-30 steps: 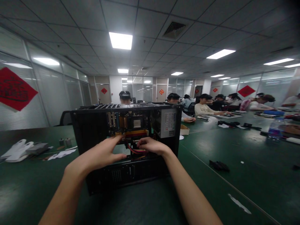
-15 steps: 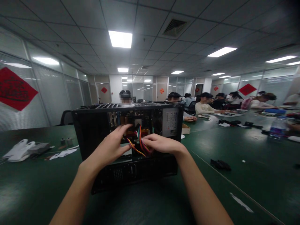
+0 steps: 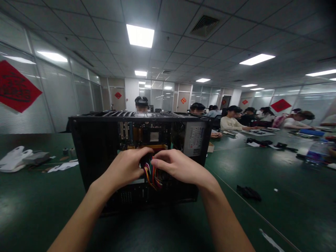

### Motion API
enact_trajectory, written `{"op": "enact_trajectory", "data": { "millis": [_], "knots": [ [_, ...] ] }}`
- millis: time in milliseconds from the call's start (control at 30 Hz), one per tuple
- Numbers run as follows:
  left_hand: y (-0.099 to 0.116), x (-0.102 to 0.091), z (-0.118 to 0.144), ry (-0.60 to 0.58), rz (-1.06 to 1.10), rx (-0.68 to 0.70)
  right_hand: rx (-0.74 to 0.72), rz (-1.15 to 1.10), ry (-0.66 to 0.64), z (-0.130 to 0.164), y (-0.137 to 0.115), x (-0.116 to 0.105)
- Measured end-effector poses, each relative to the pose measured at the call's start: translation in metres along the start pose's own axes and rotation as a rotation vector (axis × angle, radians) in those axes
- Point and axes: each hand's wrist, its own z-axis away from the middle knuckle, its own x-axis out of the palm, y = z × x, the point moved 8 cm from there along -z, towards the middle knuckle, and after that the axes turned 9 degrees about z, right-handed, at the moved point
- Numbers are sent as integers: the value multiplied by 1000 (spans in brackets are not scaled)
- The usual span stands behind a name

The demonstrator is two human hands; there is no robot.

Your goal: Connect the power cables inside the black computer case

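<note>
Taking the cable bundle as the clock's centre, the right hand comes in from between 2 and 3 o'clock, thumb and fingertips pinched narrowly on the bundle's upper part. The left hand curls in from 10 o'clock, thumb beside the same wires; whether it grips anything cannot be told, as the space inside its fingers is dark. The wires, red, yellow and other colours, look light and soft, bowing toward 6 o'clock; a hold near their upper end should steer them better than the slack, and tugging 1 strand alone could strain it. The bundle hangs at the open side of the computer case, which looks heavy and rigid, best taken by its frame edges. Inside, a fragile-looking circuit board sits at 12 o'clock and the power supply at 2. Farther out on the green table, a white bag lies at 9 and a bottle stands near 3.
</note>
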Motion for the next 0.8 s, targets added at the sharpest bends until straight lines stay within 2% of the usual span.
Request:
{"op": "enact_trajectory", "data": {
  "millis": [200, 333, 467, 600, 800],
  "knots": [
    [3, 2, -5, 34, 8, -41, 58, -318, 49, -14, 9, 10],
    [6, -2, -6, 89, 130, -16, 79, -428, 138, -16, 13, 2],
    [10, -6, -4, 115, 172, -4, 80, -429, 118, -9, 7, -5],
    [14, -6, -2, 86, 207, 7, 38, -420, 75, -4, -2, -4],
    [15, -11, 1, 78, 248, 28, 4, -401, 80, -1, -17, -1]
  ]
}}
